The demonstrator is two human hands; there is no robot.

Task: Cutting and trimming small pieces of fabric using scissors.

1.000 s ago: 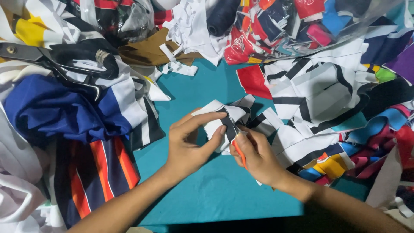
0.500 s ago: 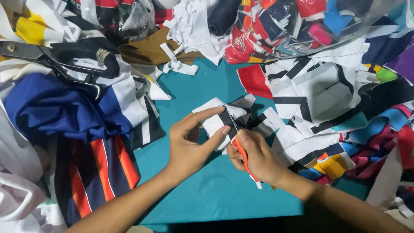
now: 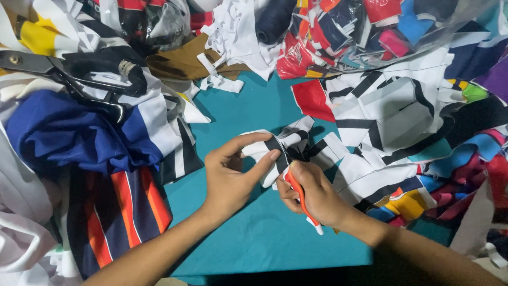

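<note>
**Mia:** What are the two hands doing?

**Ben:** They meet in the middle, over the teal cloth [image 3: 254,238] that covers the table. The left hand [image 3: 228,177] pinches a small white and black cloth piece [image 3: 275,148] between its thumb and first finger. The finger goes over the top and the thumb pushes from below.

**Mia:** And the other hand?

**Ben:** The right hand [image 3: 312,196] is curled shut around an orange tool [image 3: 299,196]. The tool's top end touches the cloth piece, right next to the left thumb. Its white tip sticks out under the hand.

**Mia:** So where is the cloth piece?

**Ben:** Between both hands, just above them. Part of it lies on the teal cloth.

**Mia:** What else is there?

**Ben:** Lots of scraps! A blue cloth [image 3: 63,132] and a striped orange and dark cloth [image 3: 111,212] lie on the left, well apart from the hands. Big black scissors [image 3: 63,74] rest on top of that pile. On the right is a white and black pile [image 3: 391,111], near the right hand. At the top sits a clear bag of colourful scraps [image 3: 370,32].
</note>
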